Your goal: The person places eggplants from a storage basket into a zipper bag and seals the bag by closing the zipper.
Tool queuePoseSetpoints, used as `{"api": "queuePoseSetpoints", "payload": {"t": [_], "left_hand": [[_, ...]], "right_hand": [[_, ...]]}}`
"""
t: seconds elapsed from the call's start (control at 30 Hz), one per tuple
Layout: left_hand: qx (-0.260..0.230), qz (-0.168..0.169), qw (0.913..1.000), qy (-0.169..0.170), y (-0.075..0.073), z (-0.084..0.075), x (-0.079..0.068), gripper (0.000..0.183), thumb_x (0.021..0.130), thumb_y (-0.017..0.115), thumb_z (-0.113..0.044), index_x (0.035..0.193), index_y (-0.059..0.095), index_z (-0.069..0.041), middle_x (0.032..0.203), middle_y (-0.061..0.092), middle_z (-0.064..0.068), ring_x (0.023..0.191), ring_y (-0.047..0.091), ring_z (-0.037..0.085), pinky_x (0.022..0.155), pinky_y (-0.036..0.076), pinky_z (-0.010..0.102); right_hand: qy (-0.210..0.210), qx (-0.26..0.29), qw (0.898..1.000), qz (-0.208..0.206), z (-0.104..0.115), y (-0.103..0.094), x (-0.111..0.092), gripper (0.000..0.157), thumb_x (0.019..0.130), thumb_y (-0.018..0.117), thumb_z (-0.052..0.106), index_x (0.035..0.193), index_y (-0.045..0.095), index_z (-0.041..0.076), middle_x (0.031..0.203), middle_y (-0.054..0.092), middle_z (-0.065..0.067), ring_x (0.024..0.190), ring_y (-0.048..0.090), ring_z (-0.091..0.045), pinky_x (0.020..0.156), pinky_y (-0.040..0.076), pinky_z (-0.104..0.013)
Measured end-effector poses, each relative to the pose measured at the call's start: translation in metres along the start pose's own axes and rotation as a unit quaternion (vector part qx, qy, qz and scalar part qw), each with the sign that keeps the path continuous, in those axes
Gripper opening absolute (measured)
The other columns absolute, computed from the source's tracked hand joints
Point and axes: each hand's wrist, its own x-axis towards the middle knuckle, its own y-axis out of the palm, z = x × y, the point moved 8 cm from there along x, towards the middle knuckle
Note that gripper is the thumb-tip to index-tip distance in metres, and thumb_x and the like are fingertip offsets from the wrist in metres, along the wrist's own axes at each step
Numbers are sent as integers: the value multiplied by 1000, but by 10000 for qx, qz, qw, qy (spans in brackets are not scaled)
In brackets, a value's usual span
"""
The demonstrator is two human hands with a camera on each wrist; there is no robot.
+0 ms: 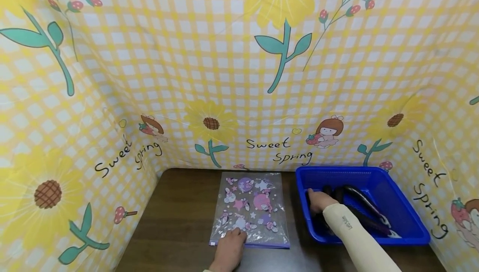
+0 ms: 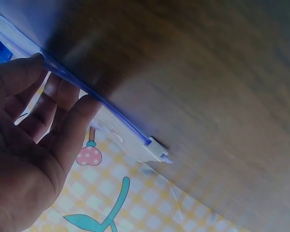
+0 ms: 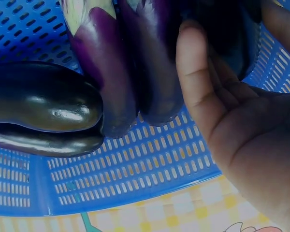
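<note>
In the head view a clear zip bag [image 1: 251, 213] printed with pink and purple cartoon figures lies flat on the table. My left hand [image 1: 229, 248] is at its near edge, thumb and fingertips pinching the purple zip strip [image 2: 121, 118]. A white slider [image 2: 157, 148] sits at one end of that strip. Inside the blue basket [image 1: 406, 205], at its left side, my right hand [image 1: 322, 201] has thumb and fingers around a dark eggplant [image 3: 227, 36], mostly in shadow. Next to it are other eggplants [image 3: 106, 72], and two more [image 3: 48, 96] lie crosswise.
The brown wooden table [image 1: 183, 209] carries the bag at its middle and the basket at the right. A yellow checked cloth [image 1: 224, 76] with sunflowers hangs behind and on both sides. The basket's raised, slotted wall [image 3: 135, 169] surrounds the eggplants.
</note>
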Motion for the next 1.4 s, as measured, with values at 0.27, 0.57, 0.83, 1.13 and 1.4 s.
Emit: {"api": "queuePoseSetpoints", "payload": {"t": [0.27, 0.57, 0.83, 1.13, 1.4], "left_hand": [[105, 36, 9999, -61, -1, 0, 8, 15, 72, 69, -12, 68, 55, -15, 66, 46, -2, 57, 49, 20, 40, 33, 30], [297, 89, 9995, -19, 2, 4, 15, 11, 74, 67, -13, 70, 58, -15, 67, 48, 0, 57, 50, 20, 39, 34, 31], [257, 94, 9996, -71, -1, 4, 15, 10, 74, 67, -11, 71, 58, -15, 68, 48, 0, 58, 50, 20, 39, 35, 31], [212, 260, 9993, -134, 4, -1, 5, 12, 73, 65, -9, 71, 56, -16, 69, 46, -1, 60, 49, 19, 38, 34, 31], [8, 963, 9944, -442, 18, 3, 2, 9, 76, 64, -11, 76, 59, -18, 73, 48, -1, 64, 50, 18, 41, 38, 35]], "right_hand": [[-183, -97, 9997, -121, 3, -17, -3, 59, 64, 77, 7, 112, 52, -14, 100, 60, -27, 93, 59, -36, 78, 47, -45], [-45, 294, 9995, -122, -7, -29, 0, 74, 70, 73, 9, 130, 38, -17, 121, 51, -35, 107, 53, -45, 84, 44, -50], [43, 612, 9975, -348, -9, -43, -8, 76, 75, 69, 8, 137, 31, -13, 128, 45, -35, 113, 47, -48, 87, 41, -54], [-26, 329, 9963, -788, -13, -48, -21, 60, 77, 64, 7, 129, 43, -15, 121, 52, -34, 108, 51, -48, 85, 42, -55], [-48, 351, 9923, -1188, -9, -54, -34, 64, 78, 66, 10, 133, 41, -13, 122, 53, -31, 106, 53, -46, 84, 43, -54]]}}
